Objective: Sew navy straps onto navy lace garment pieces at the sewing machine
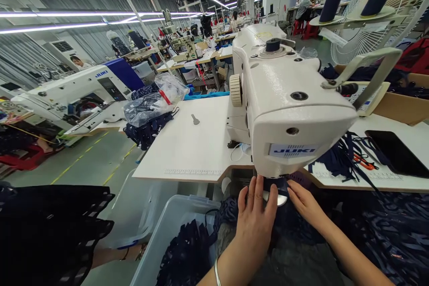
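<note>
Dark cloth (pixel 280 183) lies below the sewing machine (pixel 295 111), between the spread, unclenched fingers of the left hand (pixel 255 214) and the right hand (pixel 306 203), whose grip is unclear.

White table (pixel 197 147) — a flat metal piece (pixel 195 119), dark straps (pixel 338 156) and a phone (pixel 400 152) on it.

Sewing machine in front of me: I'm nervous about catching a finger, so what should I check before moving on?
1. Left hand at the dark cloth: ok.
2. Right hand beside it at the cloth: ok.
3. Fingers clear of the needle: cannot tell, the machine head hides it.
4. Phone away from the hands: ok.
5. Navy straps kept back from the table edge: not ok, some hang over.
</note>
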`<action>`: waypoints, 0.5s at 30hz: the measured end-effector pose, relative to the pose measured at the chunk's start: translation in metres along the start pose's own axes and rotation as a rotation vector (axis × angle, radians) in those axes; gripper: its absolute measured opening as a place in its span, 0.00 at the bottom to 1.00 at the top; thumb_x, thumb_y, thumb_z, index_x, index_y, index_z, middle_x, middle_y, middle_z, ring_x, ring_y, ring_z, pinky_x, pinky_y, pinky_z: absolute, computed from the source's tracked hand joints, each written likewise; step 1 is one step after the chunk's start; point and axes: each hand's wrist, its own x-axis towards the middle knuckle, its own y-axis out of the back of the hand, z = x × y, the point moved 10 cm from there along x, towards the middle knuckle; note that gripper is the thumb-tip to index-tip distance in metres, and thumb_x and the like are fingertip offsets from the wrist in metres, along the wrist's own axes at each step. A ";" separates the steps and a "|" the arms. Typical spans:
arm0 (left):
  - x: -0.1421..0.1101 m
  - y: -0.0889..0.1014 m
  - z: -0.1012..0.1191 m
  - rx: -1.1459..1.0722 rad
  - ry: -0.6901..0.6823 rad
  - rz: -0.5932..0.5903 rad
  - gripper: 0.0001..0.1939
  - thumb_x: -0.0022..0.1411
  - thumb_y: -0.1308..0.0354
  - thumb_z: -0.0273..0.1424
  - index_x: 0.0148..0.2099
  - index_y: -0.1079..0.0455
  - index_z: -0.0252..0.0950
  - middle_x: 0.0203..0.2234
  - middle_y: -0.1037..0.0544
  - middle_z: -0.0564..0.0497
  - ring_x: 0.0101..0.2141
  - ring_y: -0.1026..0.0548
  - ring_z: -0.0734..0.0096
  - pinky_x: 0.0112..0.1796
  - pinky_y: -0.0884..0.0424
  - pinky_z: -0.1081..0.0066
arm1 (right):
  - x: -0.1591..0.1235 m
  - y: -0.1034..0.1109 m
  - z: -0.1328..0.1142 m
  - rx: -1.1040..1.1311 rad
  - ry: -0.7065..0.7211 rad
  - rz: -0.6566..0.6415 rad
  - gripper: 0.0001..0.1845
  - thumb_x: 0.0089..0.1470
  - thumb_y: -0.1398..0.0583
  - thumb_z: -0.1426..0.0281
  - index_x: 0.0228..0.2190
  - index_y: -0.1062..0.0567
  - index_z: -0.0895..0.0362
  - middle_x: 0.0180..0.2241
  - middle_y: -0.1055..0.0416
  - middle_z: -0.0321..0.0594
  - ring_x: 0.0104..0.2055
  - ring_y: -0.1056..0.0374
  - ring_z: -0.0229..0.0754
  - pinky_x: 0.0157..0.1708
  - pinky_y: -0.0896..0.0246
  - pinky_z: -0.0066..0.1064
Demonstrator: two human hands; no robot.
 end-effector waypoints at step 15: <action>-0.004 0.026 -0.029 -0.297 0.055 0.185 0.06 0.67 0.46 0.27 0.43 0.30 0.39 0.46 0.23 0.44 0.52 0.26 0.61 0.49 0.36 0.60 | -0.050 0.056 0.028 0.409 -0.403 -0.099 0.18 0.59 0.43 0.52 0.34 0.28 0.54 0.25 0.32 0.34 0.26 0.35 0.40 0.27 0.37 0.31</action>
